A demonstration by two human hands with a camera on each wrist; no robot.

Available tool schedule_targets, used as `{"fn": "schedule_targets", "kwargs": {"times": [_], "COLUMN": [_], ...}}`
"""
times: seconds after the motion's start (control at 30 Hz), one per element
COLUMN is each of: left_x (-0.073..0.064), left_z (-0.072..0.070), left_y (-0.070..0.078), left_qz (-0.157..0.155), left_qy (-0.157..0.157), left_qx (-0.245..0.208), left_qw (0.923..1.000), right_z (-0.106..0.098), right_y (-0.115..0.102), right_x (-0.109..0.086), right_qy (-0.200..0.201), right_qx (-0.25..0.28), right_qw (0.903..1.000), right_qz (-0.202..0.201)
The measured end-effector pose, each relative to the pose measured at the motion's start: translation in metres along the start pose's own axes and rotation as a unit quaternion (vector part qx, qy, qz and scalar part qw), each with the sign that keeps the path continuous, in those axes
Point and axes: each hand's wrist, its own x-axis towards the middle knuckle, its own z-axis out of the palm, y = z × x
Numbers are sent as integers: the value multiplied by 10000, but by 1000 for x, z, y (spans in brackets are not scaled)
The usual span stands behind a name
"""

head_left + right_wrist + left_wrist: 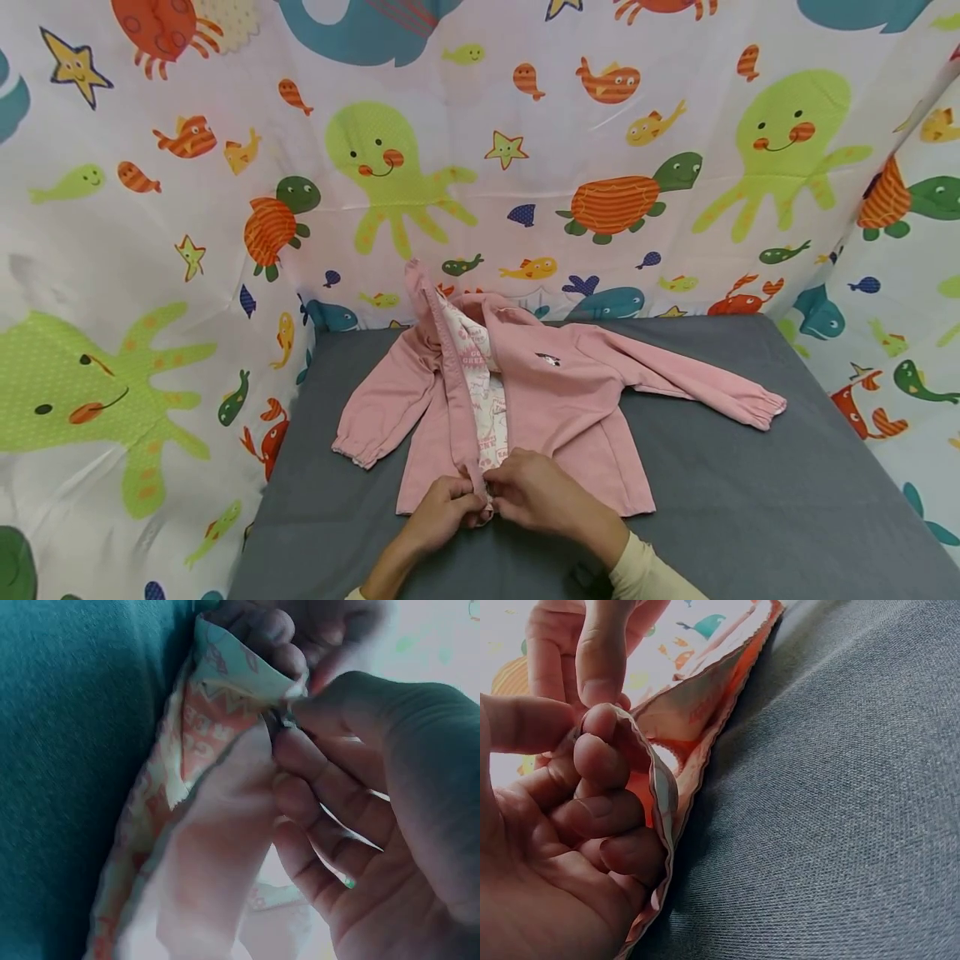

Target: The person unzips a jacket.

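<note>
A pink child's jacket [555, 392] lies front up with its front open, showing a white lining with pink print [483, 375]. At the bottom of the opening, my left hand [442, 508] pinches the hem corner of one front edge, its other fingers curled against the cloth. My right hand [536, 492] meets it there, pinching the other front edge between thumb and forefinger. In the right wrist view a small dark metallic piece [281, 718] shows at those fingertips; whether it is a zipper part or a snap, I cannot tell.
A grey cloth [720, 483] covers the table under the jacket. One sleeve [705, 392] stretches out to the right, the other [382, 408] slants down to the left. Behind and at both sides hangs a white curtain [480, 208] printed with sea animals.
</note>
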Motion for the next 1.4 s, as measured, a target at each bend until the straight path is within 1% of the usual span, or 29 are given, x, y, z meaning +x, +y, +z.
{"fn": "schedule_targets", "kwargs": {"times": [0.03, 0.13, 0.27, 0.33, 0.4, 0.5, 0.57, 0.63, 0.7, 0.73, 0.77, 0.8, 0.87, 0.93, 1.0, 1.1, 1.17, 1.2, 1.23, 1.3, 1.37, 1.4], "left_x": [0, 1, 1, 1, 1, 0, 0, 0, 0, 0, 0, 1, 1, 0, 0, -2, -3, -2, -2, -1, -1, -1], "left_z": [0, 0, 1, 1, 1, 3, 5, 7, 8, 10, 11, 13, 16, 20, 23, 26, 27, 27, 27, 25, 24, 23], "left_y": [0, -1, 0, 1, 1, 0, -1, -1, -1, -2, -2, -3, -4, -5, -6, -9, -12, -15, -19, -23, -27, -28], "left_qz": [-28, -125, -149, -149, -158, -258, -280, -284, -189, -120, -39, 39, 223, 351, 489, 731, 890, 1045, 1183, 1418, 1566, 1599], "left_qy": [-5, 63, 322, 419, 433, 438, 584, 806, 1097, 1292, 1446, 1608, 1933, 2194, 2360, 2513, 2537, 2554, 2551, 2479, 2398, 2341], "left_qx": [-92, -157, 200, 370, 410, 193, 207, 242, 528, 811, 977, 1146, 1561, 1782, 1821, 1748, 1686, 1711, 1737, 1749, 1797, 1791], "left_qw": [10000, 9998, 9992, 9983, 9981, 9985, 9977, 9961, 9924, 9882, 9846, 9803, 9684, 9586, 9533, 9492, 9483, 9458, 9438, 9423, 9411, 9421], "right_z": [1, 4, 9, 10, 12, 14, 14, 15, 15, 14, 14, 14, 13, 11, 9, 7, 7, 6, 6, 4, 3, 2], "right_y": [-1, -3, -6, -7, -8, -10, -11, -13, -15, -16, -17, -18, -20, -21, -21, -21, -20, -19, -18, -17, -16, -15], "right_x": [0, -1, -2, -3, -4, -5, -5, -5, -4, -4, -4, -4, -4, -4, -3, -3, -4, -4, -4, -4, -5, -5], "right_qy": [60, 336, 798, 951, 996, 1037, 1020, 979, 824, 719, 622, 537, 390, 294, 200, 20, -88, -118, -145, -151, -137, -119], "right_qx": [-52, -226, -350, -337, -275, -237, -255, -341, -366, -392, -425, -463, -552, -672, -741, -675, -515, -405, -259, 45, 330, 442], "right_qw": [10000, 9992, 9962, 9948, 9943, 9938, 9937, 9937, 9948, 9957, 9964, 9970, 9977, 9973, 9969, 9976, 9985, 9990, 9995, 9998, 9993, 9989], "right_qz": [-13, -37, 68, 165, 265, 330, 388, 438, 465, 438, 390, 310, 96, -80, -166, -181, -153, -150, -128, -102, -107, -99]}}
